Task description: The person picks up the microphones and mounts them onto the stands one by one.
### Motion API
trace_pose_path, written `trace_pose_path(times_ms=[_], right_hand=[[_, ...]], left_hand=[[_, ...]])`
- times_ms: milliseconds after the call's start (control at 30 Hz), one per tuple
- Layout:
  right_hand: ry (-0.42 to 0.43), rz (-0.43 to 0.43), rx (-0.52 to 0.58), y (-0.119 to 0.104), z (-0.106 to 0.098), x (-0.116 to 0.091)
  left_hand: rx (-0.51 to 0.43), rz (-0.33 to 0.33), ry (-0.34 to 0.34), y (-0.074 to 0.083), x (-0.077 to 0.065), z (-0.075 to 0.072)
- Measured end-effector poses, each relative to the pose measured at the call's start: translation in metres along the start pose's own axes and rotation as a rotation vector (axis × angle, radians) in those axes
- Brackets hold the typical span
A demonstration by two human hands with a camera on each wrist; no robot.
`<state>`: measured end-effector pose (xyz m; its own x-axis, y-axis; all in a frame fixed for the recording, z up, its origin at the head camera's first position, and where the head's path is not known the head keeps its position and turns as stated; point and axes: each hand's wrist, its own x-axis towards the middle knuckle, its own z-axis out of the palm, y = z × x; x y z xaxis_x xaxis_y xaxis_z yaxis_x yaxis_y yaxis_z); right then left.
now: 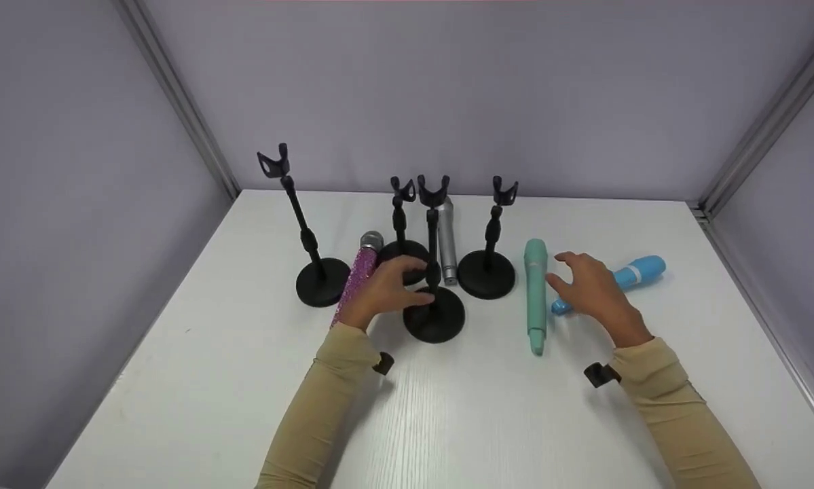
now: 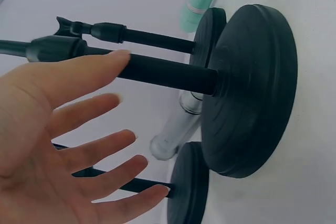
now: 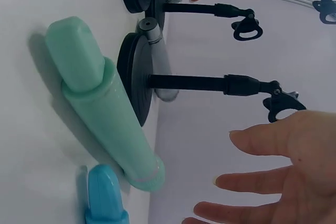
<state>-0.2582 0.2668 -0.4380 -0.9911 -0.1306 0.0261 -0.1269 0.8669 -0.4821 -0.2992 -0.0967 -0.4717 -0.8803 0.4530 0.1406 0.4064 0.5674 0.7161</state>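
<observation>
On the white table (image 1: 488, 414), taking the front stand (image 1: 433, 241) as the clock's centre, the tallest-looking neighbour, the left stand (image 1: 309, 239), rises at 10 o'clock. The right stand (image 1: 492, 234) is near 1 and the rear stand (image 1: 399, 221) near 11. Among the microphones, the green microphone (image 1: 536, 292) lies between 2 and 3, the silver microphone (image 1: 448, 241) at 12, the pink microphone (image 1: 361, 268) at 10 and the blue microphone (image 1: 643, 269) farther out towards 2. The left hand (image 1: 391, 288) is at the front stand's 10, fingers spread, thumb beside the pole; whether skin meets metal I cannot tell. The right hand (image 1: 590, 285) hangs near the green and blue microphones, its fingers spread too, pinching nothing. A sound hold would likely want thumb and fingers closing round the pole low, near the weighty-looking base, keeping it upright. The knuckles should stay clear of the rear stand, and the right fingertips (image 3: 223, 180) away from the microphones, which could roll.
</observation>
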Motion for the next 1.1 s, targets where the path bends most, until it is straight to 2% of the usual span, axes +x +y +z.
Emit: trace_pose_path(times_ms=[167, 400, 700, 900, 1100], right_hand=[[-0.066, 0.005, 0.011, 0.001, 0.011, 0.020], [-0.129, 0.080, -0.001, 0.009, 0.027, 0.041], [-0.099, 0.109, -0.031, 0.015, 0.038, 0.055], [-0.131, 0.148, -0.004, 0.016, 0.042, 0.064], [-0.160, 0.150, 0.026, 0.017, 0.048, 0.068]], left_hand=[[-0.018, -0.047, -0.066, -0.003, 0.004, 0.004], [-0.059, -0.024, -0.128, -0.010, 0.010, 0.014], [-0.040, -0.058, -0.129, -0.017, 0.006, 0.023], [-0.005, -0.041, -0.132, -0.018, 0.007, 0.024], [0.017, -0.011, -0.144, -0.021, 0.007, 0.024]])
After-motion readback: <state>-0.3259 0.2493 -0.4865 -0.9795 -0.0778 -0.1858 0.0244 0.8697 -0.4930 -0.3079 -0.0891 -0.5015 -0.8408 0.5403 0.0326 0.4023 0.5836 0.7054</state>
